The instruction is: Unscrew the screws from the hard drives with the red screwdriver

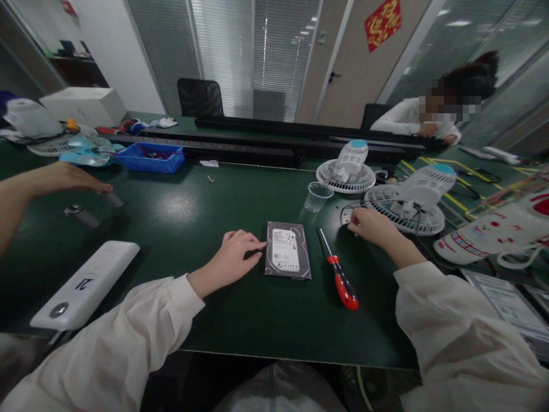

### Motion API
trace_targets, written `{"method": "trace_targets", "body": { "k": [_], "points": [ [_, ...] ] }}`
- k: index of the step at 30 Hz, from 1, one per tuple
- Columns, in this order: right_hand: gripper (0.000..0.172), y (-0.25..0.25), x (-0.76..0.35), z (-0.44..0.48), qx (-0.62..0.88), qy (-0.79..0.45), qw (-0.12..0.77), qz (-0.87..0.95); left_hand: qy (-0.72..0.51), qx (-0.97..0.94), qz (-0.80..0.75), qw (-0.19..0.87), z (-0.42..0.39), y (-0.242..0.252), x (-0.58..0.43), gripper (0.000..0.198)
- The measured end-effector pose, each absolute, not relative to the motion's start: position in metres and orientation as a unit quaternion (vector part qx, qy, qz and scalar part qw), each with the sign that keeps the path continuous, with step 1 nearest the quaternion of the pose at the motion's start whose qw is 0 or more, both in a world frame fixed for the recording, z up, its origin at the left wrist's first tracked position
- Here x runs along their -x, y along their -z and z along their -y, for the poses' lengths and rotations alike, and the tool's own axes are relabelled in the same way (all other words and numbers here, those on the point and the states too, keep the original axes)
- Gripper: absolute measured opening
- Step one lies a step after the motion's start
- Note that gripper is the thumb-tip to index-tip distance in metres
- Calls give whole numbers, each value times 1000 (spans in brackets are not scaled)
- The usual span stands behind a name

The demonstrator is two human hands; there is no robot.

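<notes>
A hard drive (302, 252) lies flat on the green table, label up. My left hand (231, 256) is beside it, fingers apart, with the index fingertip at the drive's left edge. To the right of the drive rests a screwdriver (344, 288) with a red and black handle, its shaft pointing away from me. My right hand (372, 227) is lowered to the tabletop beyond the screwdriver, fingers closed together; what they hold, if anything, is hidden. Small dark bits and a clear plastic cup (317, 199) are close to that hand.
Two white fan heads (352, 157) stand at the back right, near a printed white mug (484, 234). At left are a white power bank (92, 280), a blue tray (150, 163) and another person's hand (64, 176) over small metal cylinders (83, 216). Someone sits across the table.
</notes>
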State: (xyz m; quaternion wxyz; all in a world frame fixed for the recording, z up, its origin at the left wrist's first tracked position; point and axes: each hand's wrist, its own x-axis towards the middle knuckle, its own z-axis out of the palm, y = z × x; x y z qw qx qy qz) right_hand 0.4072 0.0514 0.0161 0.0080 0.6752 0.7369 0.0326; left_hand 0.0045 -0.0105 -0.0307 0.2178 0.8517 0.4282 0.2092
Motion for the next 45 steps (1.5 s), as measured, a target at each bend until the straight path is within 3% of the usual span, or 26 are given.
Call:
{"method": "trace_targets", "body": {
  "k": [8, 13, 19, 27, 45],
  "points": [
    [6, -30, -373, -47, -644, 153, -159, -732, -204, -853, -429, 217, 11, 29, -5, 36],
    [7, -25, -334, -44, -584, 320, -208, -716, -205, -855, -428, 211, 11, 30, -5, 35],
    [13, -14, -312, -48, -538, 426, -253, -682, -205, -854, -428, 212, 11, 30, -5, 36],
    [30, -21, -306, -52, -482, 482, -268, -681, -204, -856, -428, 207, 10, 29, -6, 35],
    [13, -19, -252, -90, -438, 505, -236, -705, -206, -844, -453, 198, 7, 24, -5, 33]
  ]
}}
